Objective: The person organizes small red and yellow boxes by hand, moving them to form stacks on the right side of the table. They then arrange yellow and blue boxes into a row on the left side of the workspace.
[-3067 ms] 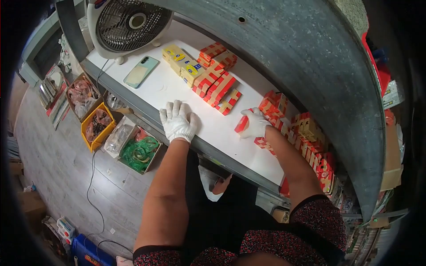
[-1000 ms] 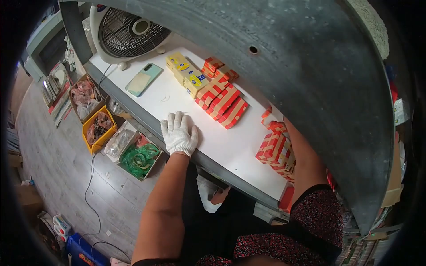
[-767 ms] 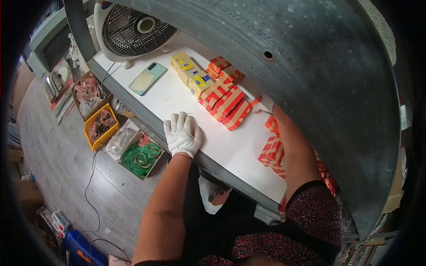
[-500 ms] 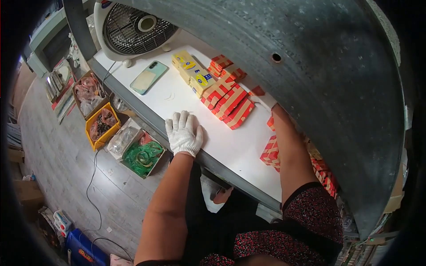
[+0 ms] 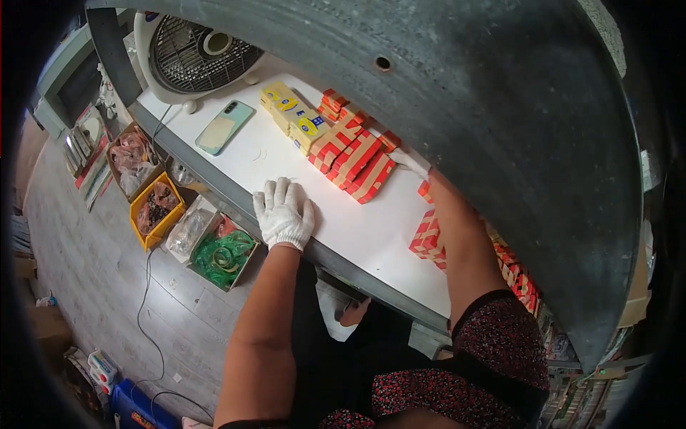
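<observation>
The left hand (image 5: 284,213), in a white glove, lies flat and open on the near edge of the white table (image 5: 361,225), fingers spread, holding nothing. At about 1 o'clock from it sits the row of red-and-tan boxes (image 5: 351,159), packed side by side and touching, with yellow boxes (image 5: 289,113) just beyond at its 11 o'clock end.

The right hand (image 5: 410,162) reaches to the 3 o'clock end of that row. Only a strip of its white glove shows, since the big curved grey metal cover (image 5: 500,129) hides the fingers. A small red corner (image 5: 390,139) shows at the row's far end just ahead of the glove. It may be a box in that hand, but whether the hand is closed on anything cannot be told.

The right forearm crosses over a stack of red boxes (image 5: 426,236) at the table's 4 o'clock side. More of these run on behind the arm and under the cover, largely out of sight.

Toward 10 o'clock a phone (image 5: 224,126) lies face down, and a fan (image 5: 196,50) stands beyond it (its top is cut off by the cover). On the floor below the table edge are a yellow bin (image 5: 153,209) and a box of green bands (image 5: 226,250); their contents are hard to make out.
</observation>
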The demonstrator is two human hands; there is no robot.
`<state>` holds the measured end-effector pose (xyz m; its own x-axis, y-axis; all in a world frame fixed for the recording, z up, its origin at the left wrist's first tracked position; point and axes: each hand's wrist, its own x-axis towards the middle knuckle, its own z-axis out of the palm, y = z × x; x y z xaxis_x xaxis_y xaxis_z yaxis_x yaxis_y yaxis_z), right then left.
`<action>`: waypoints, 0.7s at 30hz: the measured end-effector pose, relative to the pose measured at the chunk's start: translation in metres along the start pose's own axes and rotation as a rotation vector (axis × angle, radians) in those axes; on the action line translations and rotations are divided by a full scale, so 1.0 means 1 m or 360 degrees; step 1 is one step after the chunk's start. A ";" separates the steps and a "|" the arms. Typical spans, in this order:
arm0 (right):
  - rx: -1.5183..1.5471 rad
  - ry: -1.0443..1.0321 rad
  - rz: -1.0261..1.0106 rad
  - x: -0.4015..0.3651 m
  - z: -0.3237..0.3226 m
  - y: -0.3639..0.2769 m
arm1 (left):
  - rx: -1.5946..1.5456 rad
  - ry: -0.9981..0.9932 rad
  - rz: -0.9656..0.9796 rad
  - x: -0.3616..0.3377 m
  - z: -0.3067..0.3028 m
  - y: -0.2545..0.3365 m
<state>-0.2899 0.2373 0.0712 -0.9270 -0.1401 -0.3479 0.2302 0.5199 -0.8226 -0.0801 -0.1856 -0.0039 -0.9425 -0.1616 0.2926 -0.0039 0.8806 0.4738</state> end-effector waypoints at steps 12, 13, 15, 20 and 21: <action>-0.0387 -0.0425 -0.0180 -0.156 -0.097 0.054 | -0.0048 -0.0079 -0.0021 0.002 -0.010 0.003; -0.0422 -0.0465 -0.0193 -0.152 -0.099 0.049 | -0.0048 -0.0080 -0.0027 0.000 -0.008 0.003; -0.0492 -0.0535 -0.0223 -0.148 -0.103 0.039 | -0.0042 -0.0062 -0.0022 0.000 -0.006 0.002; -0.0680 -0.0726 -0.0293 -0.079 -0.034 -0.020 | -0.0010 -0.0041 -0.0020 0.000 -0.003 0.000; -0.0712 -0.0766 -0.0310 -0.071 -0.022 -0.029 | -0.0006 -0.0040 -0.0025 0.000 -0.004 -0.001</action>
<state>-0.2375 0.2512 0.1293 -0.6805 -0.5714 -0.4588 -0.1678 0.7309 -0.6615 -0.0785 -0.1879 -0.0011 -0.9505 -0.1638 0.2640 -0.0173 0.8763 0.4814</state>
